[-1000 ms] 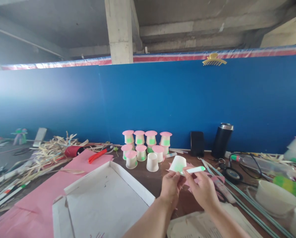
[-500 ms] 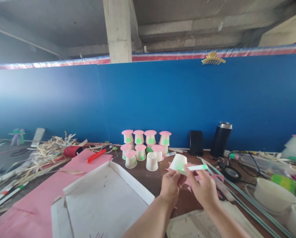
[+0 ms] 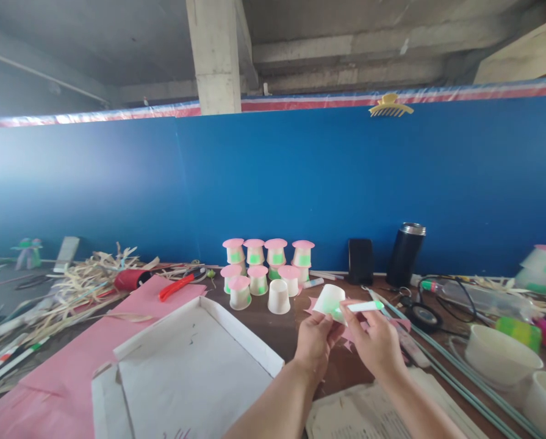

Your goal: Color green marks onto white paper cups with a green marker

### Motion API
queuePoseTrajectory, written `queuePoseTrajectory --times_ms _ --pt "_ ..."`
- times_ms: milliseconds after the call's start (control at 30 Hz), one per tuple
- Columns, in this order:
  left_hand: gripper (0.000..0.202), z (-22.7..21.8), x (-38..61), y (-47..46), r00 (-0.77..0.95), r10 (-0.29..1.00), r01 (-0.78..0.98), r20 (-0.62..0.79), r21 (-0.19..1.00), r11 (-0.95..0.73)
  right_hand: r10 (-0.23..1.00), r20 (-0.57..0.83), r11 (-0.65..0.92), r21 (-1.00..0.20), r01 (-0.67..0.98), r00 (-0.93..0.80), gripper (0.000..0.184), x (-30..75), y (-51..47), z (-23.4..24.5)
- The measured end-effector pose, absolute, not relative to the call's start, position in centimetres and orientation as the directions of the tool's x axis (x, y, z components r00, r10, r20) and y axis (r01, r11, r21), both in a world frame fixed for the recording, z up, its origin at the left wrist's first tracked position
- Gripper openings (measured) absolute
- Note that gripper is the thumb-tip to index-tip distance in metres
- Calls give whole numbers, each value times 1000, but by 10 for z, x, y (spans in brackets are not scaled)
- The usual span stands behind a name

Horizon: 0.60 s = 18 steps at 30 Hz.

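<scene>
A white paper cup with a green patch on its side is tilted in my left hand, whose fingers grip its lower edge. My right hand pinches a white marker with a green end, its tip close to the green patch; I cannot tell if it touches. Beyond my hands, several upturned cups with pink paper discs on top and green patches stand in rows, some stacked. One plain white upturned cup stands in front of them without a disc.
Left lie a white open box lid, pink paper, red-handled scissors or cutter and wood shavings. At the right are a black flask, a black phone-like slab, a white bowl and long rods.
The view has shifted slightly. My hands keep their hold on the cup and the marker; the marker has tilted and moved a little against the cup.
</scene>
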<state>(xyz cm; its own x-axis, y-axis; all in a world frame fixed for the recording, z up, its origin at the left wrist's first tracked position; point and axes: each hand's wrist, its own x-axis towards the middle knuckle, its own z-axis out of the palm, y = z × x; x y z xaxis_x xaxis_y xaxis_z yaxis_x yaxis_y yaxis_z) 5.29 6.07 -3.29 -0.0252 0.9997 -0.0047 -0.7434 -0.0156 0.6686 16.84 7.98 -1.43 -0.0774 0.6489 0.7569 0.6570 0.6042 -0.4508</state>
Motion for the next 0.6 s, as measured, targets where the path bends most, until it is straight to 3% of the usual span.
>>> queuePoseTrajectory --times_ms 233,433,600 --pt "30 -33 51 61 -10 1000 -742 12 670 -15 693 710 600 -467 650 -129 31 166 77 -16" --pt "32 -33 52 62 -14 1000 -753 17 658 -22 626 778 603 -440 666 -53 29 166 79 -16" --pt "35 -33 52 63 -40 999 -751 -11 660 -23 637 762 628 -428 650 -113 27 166 80 -18"
